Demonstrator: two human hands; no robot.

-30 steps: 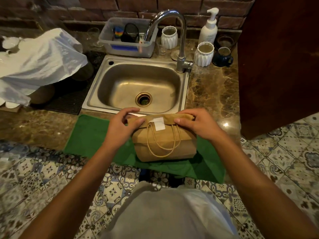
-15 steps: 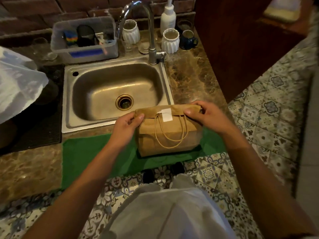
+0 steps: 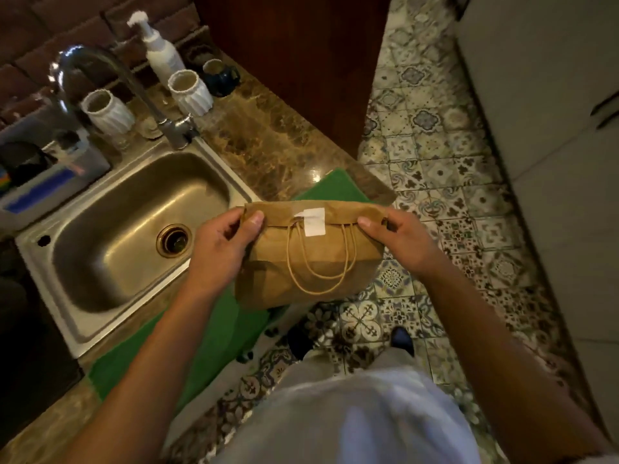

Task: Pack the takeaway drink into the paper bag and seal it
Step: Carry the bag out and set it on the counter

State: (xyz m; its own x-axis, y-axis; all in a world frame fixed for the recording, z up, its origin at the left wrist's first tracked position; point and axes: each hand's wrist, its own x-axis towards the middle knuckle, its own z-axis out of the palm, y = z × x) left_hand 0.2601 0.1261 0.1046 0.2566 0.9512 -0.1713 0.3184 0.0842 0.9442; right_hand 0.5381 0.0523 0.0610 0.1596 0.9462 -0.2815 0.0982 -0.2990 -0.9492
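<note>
A brown paper bag (image 3: 321, 262) hangs in the air between my hands, past the counter's front edge and partly over the tiled floor. Its top is folded over and a white sticker (image 3: 315, 222) holds the fold down. Two twine handles (image 3: 318, 262) dangle on its front face. My left hand (image 3: 224, 242) pinches the folded top's left end, and my right hand (image 3: 398, 236) pinches the right end. The drink is not visible; whatever is inside the bag is hidden.
A green mat (image 3: 214, 329) lies on the marble counter (image 3: 268, 142) in front of a steel sink (image 3: 134, 229) with a tall faucet (image 3: 100, 85). White ribbed cups (image 3: 191, 92), a pump bottle (image 3: 160, 51) and a dark mug (image 3: 221, 75) stand behind. A dark wooden panel (image 3: 294, 61) rises on the right; patterned floor tiles (image 3: 435, 162) beyond.
Both hands have lifted the sealed bag off the green mat and carried it right, away from the counter. The view has swung right toward the floor.
</note>
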